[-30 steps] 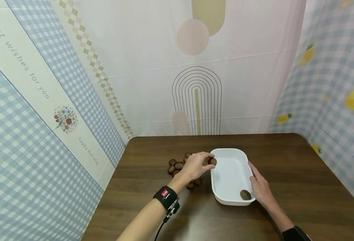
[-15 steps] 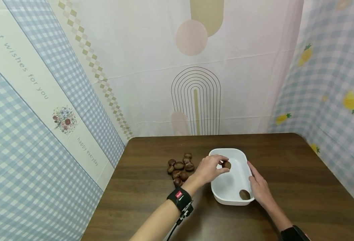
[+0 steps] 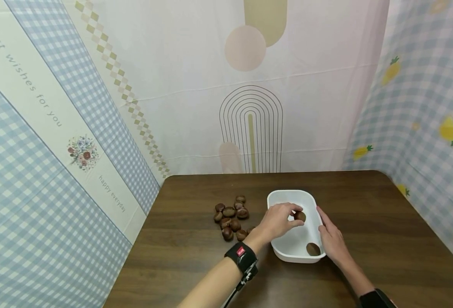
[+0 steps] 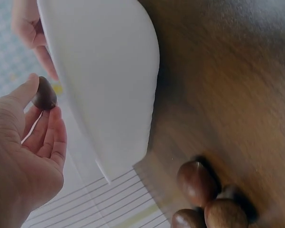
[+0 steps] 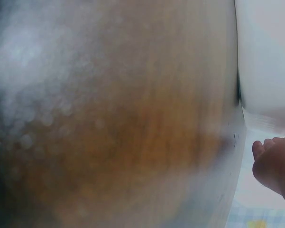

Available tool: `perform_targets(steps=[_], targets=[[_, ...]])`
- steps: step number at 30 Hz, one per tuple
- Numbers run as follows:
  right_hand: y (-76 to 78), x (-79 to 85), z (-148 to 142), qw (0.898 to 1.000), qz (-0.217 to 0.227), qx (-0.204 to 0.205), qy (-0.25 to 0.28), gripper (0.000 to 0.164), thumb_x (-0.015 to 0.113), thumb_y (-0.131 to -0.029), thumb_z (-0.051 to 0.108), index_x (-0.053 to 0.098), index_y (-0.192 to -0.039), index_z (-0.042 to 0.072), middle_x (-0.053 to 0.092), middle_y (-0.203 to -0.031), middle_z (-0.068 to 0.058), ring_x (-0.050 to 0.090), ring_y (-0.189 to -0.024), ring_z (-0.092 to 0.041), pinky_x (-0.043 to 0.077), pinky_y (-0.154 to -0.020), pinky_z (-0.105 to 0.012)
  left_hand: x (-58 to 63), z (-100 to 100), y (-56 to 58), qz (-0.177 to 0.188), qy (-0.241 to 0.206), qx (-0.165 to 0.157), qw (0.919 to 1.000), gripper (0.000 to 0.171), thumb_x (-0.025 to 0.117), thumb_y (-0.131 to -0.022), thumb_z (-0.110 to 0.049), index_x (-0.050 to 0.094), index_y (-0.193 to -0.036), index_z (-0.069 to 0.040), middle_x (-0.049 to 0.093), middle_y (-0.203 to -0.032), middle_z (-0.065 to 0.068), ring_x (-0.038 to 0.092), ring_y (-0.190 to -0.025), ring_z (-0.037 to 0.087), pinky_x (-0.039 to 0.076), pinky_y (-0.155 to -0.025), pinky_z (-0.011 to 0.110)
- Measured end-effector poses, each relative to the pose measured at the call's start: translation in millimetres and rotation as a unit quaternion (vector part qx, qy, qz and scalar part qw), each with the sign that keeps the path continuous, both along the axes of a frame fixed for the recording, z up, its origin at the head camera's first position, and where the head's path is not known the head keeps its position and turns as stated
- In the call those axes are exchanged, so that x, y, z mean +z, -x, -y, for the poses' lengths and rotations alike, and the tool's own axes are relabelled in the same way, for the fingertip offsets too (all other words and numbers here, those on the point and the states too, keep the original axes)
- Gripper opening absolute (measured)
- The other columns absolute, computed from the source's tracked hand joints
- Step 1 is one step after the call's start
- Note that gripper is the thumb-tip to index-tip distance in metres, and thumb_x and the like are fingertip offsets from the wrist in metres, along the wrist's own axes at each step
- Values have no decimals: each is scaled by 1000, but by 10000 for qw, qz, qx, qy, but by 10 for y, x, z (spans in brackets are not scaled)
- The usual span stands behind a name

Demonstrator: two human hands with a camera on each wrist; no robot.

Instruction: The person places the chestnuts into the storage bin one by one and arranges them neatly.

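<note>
As one chestnut (image 3: 300, 217) hangs over the white tub (image 3: 286, 253), a low, soft release looks best

Chestnut: within the tub's outline in the head view, nearer the right wall. In the left wrist view it sits above the rim line, so apparently not set down yet. The left hand (image 3: 280, 220) pinches it, thumb on one side, fingertips on the other, much of the shell exposed. Good hold for placing, I judge; a slight parting of thumb and fingers should free it. Better lowered close to the floor first, since a smooth, rounded shell probably rolls or knocks if dropped.

In the tub: a second chestnut (image 3: 313, 249) in the near right corner, apart from the held one. White floor shows between them, so room enough to avoid a knock.

Tub: upright on the brown table (image 3: 165, 256). The right hand (image 3: 333, 239) lies along its right side, fingers straight against the outer wall; whether the thumb hooks the rim, cannot tell. Light, steady pressure should do; a hard push might slide the tub.

Farther left: a pile of chestnuts (image 3: 226, 223), some close by the left forearm (image 3: 213, 280). Wrist strap (image 3: 245, 262) and cable (image 3: 232, 294) best kept clear of them.
</note>
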State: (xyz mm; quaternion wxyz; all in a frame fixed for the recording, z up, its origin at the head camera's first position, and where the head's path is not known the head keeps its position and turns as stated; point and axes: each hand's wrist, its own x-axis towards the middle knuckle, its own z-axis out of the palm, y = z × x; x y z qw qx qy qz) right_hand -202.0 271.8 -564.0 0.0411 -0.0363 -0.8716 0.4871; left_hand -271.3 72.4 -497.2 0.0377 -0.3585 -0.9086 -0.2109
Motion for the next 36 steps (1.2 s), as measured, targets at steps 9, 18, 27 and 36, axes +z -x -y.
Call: perform_targets(steps=[9,18,27,36], targets=[[-5,6,-2,10000,22,-4,-61,59,28,-113,13,20,-171,13,25,-169,-28,31,-151,-51,37,-110,-67,-85,-149,-36,-224,306,-14,9993,38,81,-95,-43,77,-129,-27,75,-113,-19,66,-98,-7,47,-83,13],[-12,10,1,9997,-204,-54,-108,59,30,-111,9,25,-170,11,31,-167,-28,39,-144,-47,38,-107,-64,-154,-274,-61,-238,452,-86,9987,38,82,-94,-43,78,-128,-27,74,-107,-20,64,-96,-9,46,-83,13],[-11,1,9,9996,-256,-59,-122,59,30,-111,9,26,-169,10,31,-166,-29,39,-145,-49,39,-107,-65,-187,-360,-101,60,575,77,9983,38,83,-93,-43,78,-128,-29,75,-108,-20,63,-96,-8,48,-85,15],[-20,12,12,9996,-248,-51,-80,59,30,-111,9,26,-169,9,32,-166,-29,37,-146,-50,37,-110,-67,-231,-447,-133,30,1023,150,9946,35,83,-93,-47,80,-124,-31,75,-110,-21,62,-92,-6,48,-83,17]])
